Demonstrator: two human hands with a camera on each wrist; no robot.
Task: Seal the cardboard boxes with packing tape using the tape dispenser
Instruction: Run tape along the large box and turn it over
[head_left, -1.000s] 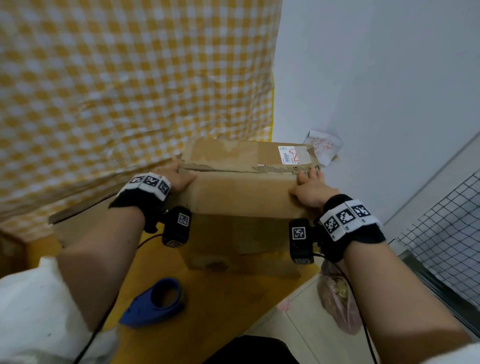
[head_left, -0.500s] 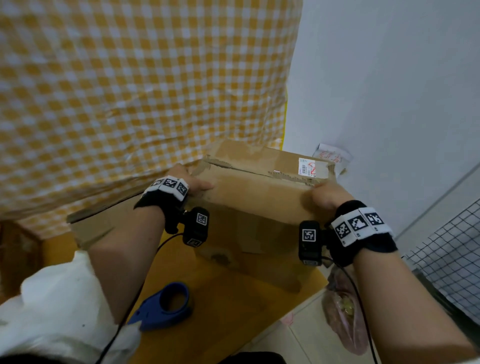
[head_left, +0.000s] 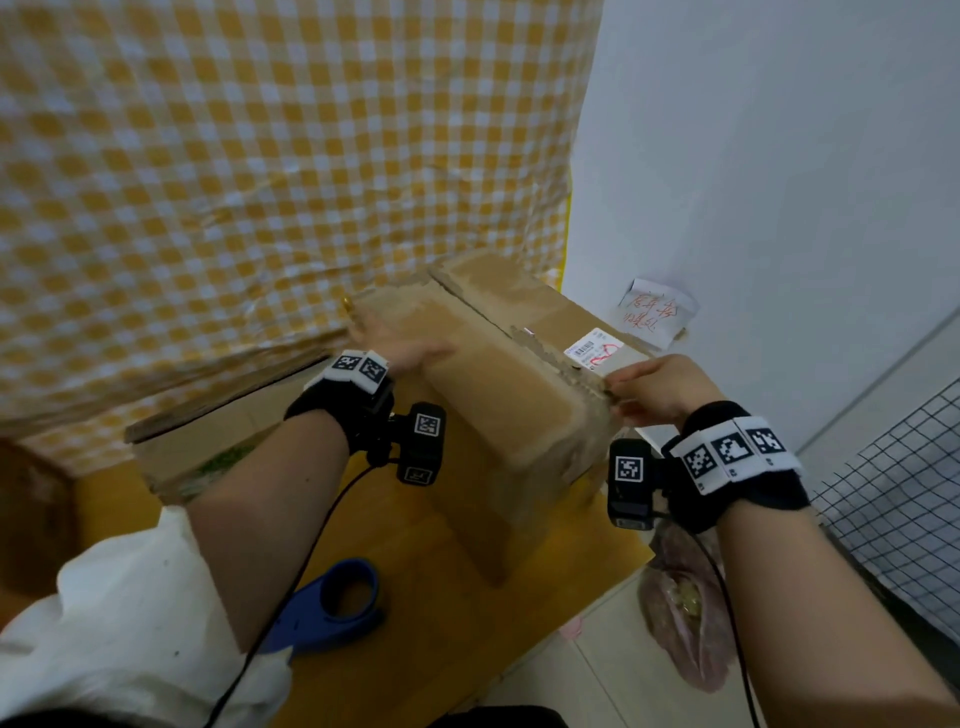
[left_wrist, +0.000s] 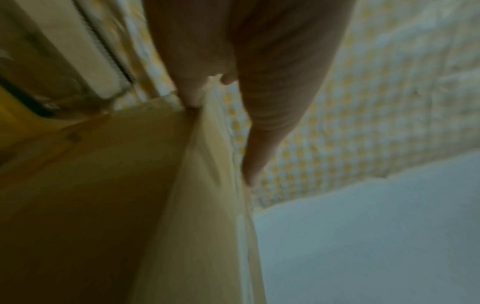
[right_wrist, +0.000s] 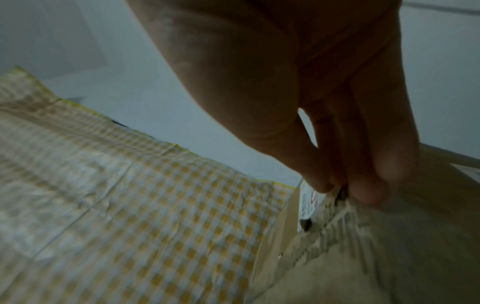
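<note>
Both hands are on the cardboard box (head_left: 498, 395), the left hand (head_left: 410, 348) grasping its far-left corner and the right hand (head_left: 660, 387) pinching its near-right seam end, while the blue tape dispenser (head_left: 332, 605) lies ungripped below the box, nearer the left hand.

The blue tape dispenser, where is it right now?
In the head view the blue tape dispenser lies untouched on the wooden table, near its front edge, under the left forearm and in front of the cardboard box.
</note>
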